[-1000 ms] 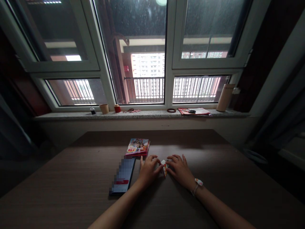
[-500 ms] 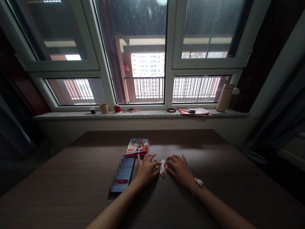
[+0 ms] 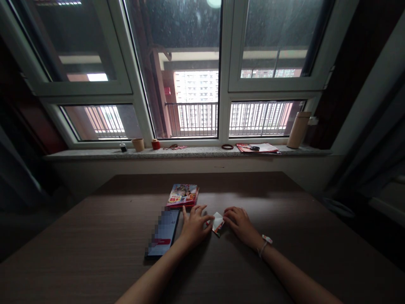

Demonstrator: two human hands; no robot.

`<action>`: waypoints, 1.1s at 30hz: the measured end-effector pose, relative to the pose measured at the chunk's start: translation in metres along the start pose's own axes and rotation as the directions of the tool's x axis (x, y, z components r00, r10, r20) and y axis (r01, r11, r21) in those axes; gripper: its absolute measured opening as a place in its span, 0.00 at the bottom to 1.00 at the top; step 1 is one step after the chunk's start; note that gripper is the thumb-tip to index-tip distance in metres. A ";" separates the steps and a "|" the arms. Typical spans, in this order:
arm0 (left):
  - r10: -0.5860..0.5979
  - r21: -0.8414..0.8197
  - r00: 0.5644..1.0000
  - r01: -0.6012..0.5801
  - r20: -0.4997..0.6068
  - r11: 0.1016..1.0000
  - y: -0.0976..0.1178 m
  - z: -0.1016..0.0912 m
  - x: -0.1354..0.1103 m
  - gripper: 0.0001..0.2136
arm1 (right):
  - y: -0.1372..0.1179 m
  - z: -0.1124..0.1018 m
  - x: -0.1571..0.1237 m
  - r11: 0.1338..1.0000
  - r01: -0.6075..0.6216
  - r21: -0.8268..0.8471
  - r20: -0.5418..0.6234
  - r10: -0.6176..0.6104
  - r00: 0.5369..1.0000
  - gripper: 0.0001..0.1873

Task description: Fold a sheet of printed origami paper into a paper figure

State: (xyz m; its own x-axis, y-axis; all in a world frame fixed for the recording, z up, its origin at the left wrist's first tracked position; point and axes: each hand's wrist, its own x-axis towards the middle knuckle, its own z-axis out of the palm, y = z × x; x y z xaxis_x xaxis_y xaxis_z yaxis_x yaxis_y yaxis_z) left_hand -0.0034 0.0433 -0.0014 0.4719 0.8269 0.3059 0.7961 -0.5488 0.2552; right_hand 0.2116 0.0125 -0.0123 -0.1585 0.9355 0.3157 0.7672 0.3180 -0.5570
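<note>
While a big window [image 3: 186,33] let in light, a brown bench [image 3: 95,236] stood before it. On it lay a phone [image 3: 164,232] and, just past that, a pile of bright papers [image 3: 183,195]. The left hand [image 3: 195,223] and right hand [image 3: 241,225] had bent fingers touching a small folded paper [image 3: 217,221] between them on the bench; I could not tell if either pinched it.

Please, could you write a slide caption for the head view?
Left hand and right hand at a small folded paper on a brown table, before a window.

Dim; daylight through window [image 3: 224,76]; sheen on tabletop [image 3: 265,197]; dark corners; stretched edges
</note>
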 end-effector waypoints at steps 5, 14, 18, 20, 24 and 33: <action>0.006 0.010 1.000 -0.006 0.017 1.000 -0.003 0.000 0.000 0.11 | 0.008 0.001 0.001 0.998 0.048 0.034 -0.024 -0.047 0.999 0.11; 0.040 0.037 0.995 -0.044 0.097 0.998 -0.008 -0.004 0.002 0.13 | 0.001 -0.006 -0.001 0.962 0.266 0.055 0.014 -0.267 0.964 0.11; 0.060 0.063 0.986 -0.071 0.156 0.995 -0.012 -0.005 0.003 0.15 | -0.003 -0.010 -0.002 0.958 0.282 0.054 0.043 -0.284 0.958 0.13; 0.065 0.073 0.983 -0.079 0.172 0.994 -0.014 -0.005 0.003 0.15 | -0.004 -0.012 -0.002 0.957 0.285 0.061 0.044 -0.287 0.957 0.12; 0.067 0.089 0.981 -0.084 0.180 0.992 -0.016 -0.004 0.004 0.16 | -0.003 -0.012 -0.002 0.956 0.287 0.058 0.024 -0.289 0.957 0.10; 0.063 0.070 0.989 -0.073 0.135 0.995 -0.012 -0.004 0.004 0.13 | -0.005 -0.012 -0.001 0.966 0.256 0.026 0.041 -0.257 0.965 0.09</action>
State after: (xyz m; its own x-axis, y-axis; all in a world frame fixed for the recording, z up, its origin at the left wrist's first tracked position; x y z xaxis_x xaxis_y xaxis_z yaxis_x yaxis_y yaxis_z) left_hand -0.0130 0.0525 0.0000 0.5682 0.7996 0.1946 0.7841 -0.5978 0.1670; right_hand 0.2153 0.0080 -0.0002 -0.3760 0.8277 0.4166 0.6844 0.5512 -0.4773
